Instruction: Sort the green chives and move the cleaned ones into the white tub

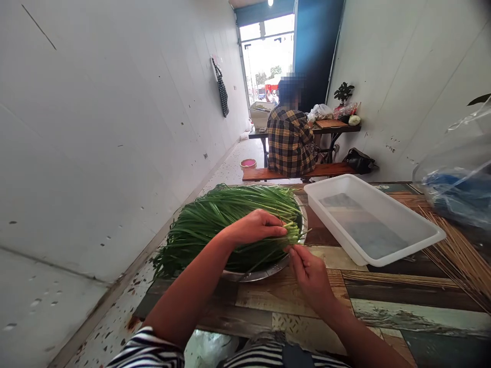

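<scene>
A big heap of long green chives (215, 220) lies across a round metal basin (264, 273) on the patterned wooden table (383, 301). My left hand (255, 226) rests on top of the heap, its fingers curled over the stalk ends. My right hand (309, 271) is just below and to the right, its fingertips pinched on a chive stalk at the basin's edge. Both forearms reach in from the bottom of the view.
A white plastic tub (422, 240) stands to the right of the basin. Several bamboo skewers (460, 255) and a clear plastic bag (456, 184) lie at the far right. A person in a plaid shirt (289, 143) sits on a bench (326, 169) ahead. A white wall runs along the left.
</scene>
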Action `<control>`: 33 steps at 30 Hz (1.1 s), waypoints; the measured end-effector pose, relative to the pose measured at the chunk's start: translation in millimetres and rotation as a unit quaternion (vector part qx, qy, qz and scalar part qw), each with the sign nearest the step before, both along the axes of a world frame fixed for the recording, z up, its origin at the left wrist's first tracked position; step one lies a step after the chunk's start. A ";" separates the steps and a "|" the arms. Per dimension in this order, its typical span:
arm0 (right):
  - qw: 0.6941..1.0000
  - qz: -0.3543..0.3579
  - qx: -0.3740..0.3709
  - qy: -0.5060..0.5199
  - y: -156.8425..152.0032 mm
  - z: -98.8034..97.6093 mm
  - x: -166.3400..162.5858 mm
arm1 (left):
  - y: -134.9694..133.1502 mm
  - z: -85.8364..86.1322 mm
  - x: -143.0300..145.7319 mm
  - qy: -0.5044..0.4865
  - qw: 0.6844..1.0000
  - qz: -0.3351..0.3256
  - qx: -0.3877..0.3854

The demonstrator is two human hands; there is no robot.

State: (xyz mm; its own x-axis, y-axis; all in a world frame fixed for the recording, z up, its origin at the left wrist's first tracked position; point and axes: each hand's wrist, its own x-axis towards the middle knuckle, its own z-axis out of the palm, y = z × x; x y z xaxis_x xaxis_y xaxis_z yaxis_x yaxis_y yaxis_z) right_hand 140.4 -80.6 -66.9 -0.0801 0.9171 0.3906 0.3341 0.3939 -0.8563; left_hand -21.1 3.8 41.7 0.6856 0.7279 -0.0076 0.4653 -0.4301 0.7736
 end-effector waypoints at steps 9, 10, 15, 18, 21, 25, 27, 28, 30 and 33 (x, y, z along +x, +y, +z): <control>0.999 -0.035 0.037 0.002 -21.2 -31.7 -7.7 | 28.2 -18.2 -11.5 0.151 0.952 0.062 0.260; 0.999 -0.036 0.022 0.005 -19.5 -31.7 -7.5 | 30.3 -21.2 -8.1 0.176 0.941 0.059 0.284; 0.994 -0.049 -0.082 0.053 -5.4 -22.6 1.4 | 35.3 -25.2 12.3 0.239 0.901 0.068 0.355; 0.986 -0.027 -0.128 0.103 4.3 -15.1 7.3 | 33.9 -26.3 19.8 0.229 0.905 0.088 0.348; 0.988 -0.027 -0.116 0.095 12.0 -9.4 11.2 | 32.1 -32.0 21.4 0.164 0.919 0.143 0.330; 0.994 -0.034 -0.094 0.050 19.0 -10.6 15.7 | 33.9 -42.7 20.1 0.104 0.933 0.192 0.287; 0.993 -0.038 -0.096 0.048 20.9 -14.7 17.6 | 35.2 -45.0 19.5 0.083 0.940 0.199 0.265; 0.993 -0.040 -0.098 0.050 21.4 -16.6 18.3 | 35.3 -44.9 19.3 0.073 0.944 0.196 0.256; 0.993 -0.042 -0.095 0.054 21.3 -18.7 19.1 | 34.4 -43.2 18.9 0.058 0.950 0.191 0.242; 0.994 -0.040 -0.084 0.052 19.7 -17.0 19.3 | 32.0 -40.3 18.4 0.035 0.951 0.204 0.229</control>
